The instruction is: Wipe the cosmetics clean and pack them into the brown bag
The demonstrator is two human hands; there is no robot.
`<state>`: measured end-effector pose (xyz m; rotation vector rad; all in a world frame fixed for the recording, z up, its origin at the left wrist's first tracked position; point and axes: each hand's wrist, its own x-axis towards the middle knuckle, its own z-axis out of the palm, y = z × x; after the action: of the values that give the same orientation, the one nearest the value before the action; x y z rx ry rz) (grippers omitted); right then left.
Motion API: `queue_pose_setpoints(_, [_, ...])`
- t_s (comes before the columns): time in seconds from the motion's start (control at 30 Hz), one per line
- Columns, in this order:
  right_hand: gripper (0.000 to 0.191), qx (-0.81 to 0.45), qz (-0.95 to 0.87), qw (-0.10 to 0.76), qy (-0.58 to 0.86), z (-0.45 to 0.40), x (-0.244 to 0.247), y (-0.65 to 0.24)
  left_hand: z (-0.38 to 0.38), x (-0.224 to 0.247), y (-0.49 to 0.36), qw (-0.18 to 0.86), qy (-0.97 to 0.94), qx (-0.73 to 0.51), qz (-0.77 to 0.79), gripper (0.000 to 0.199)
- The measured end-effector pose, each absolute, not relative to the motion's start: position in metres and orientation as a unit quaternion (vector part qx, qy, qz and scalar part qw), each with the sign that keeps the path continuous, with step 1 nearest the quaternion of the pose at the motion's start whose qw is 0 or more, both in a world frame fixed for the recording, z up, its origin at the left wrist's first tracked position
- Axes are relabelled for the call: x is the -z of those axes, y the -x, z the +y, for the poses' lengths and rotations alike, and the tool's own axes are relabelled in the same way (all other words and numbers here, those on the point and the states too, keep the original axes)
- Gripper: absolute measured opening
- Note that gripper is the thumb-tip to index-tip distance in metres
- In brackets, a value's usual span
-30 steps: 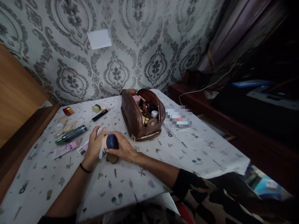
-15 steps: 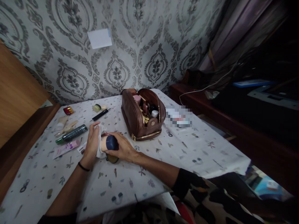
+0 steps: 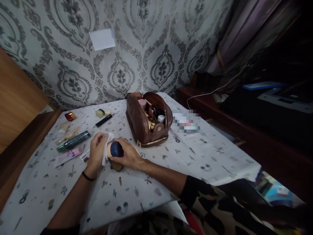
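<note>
My right hand (image 3: 128,154) is wrapped round a small container with a dark blue cap (image 3: 116,149) and a pale beige body, held on its side. A white wipe (image 3: 107,145) is gripped in my left hand (image 3: 97,148) and pressed against the container's left end. Below the container, partly hidden, lies a dark olive-green item (image 3: 116,166) on the table. Just left of my left hand lie a green tube-like bottle (image 3: 77,138), a pink tube (image 3: 70,156) and a partly covered small item (image 3: 85,157).
An open brown leather cosmetic bag (image 3: 137,120) holding several items stands beyond my right hand. Farther left on the patterned cloth (image 3: 137,195) are a black pen-like stick (image 3: 105,120), a green round item (image 3: 100,113), a beige tube (image 3: 64,129) and a red-gold item (image 3: 70,116).
My left hand's fingers have curled in from stretched upward, folding the wipe closer round the container's end. My right hand keeps its hold on the container.
</note>
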<state>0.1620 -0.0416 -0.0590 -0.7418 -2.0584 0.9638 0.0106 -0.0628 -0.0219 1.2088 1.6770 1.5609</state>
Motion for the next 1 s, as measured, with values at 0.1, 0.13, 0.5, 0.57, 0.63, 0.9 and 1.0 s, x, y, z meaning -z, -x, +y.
queue_pose_setpoints(0.1, [0.070,-0.373,-0.803,0.361,0.293,-0.041,0.060,-0.162,-0.062,0.021,-0.010,0.219,-0.486,-0.561,0.634,0.024])
queue_pose_setpoints(0.13, [0.069,-0.372,-0.804,0.361,0.292,-0.041,0.060,-0.162,-0.062,0.021,-0.010,0.200,-0.497,-0.557,0.634,0.025])
queue_pose_setpoints(0.5, [0.066,-0.417,-0.755,0.390,0.321,-0.037,0.060,-0.161,-0.067,0.014,-0.013,0.257,-0.552,-0.519,0.600,0.031])
queue_pose_setpoints(0.57, [0.067,-0.457,-0.723,0.395,0.335,-0.034,0.059,-0.160,-0.066,0.015,-0.011,0.275,-0.558,-0.514,0.590,0.036])
queue_pose_setpoints(0.63, [0.069,-0.501,-0.685,0.403,0.342,-0.032,0.059,-0.159,-0.065,0.017,-0.010,0.281,-0.580,-0.499,0.579,0.041])
queue_pose_setpoints(0.9, [0.064,-0.535,-0.652,0.408,0.349,-0.031,0.062,-0.158,-0.065,0.024,-0.008,0.228,-0.645,-0.439,0.583,0.038])
queue_pose_setpoints(1.0, [0.059,-0.495,-0.686,0.401,0.351,-0.035,0.057,-0.161,-0.065,0.024,-0.008,0.236,-0.641,-0.429,0.591,0.034])
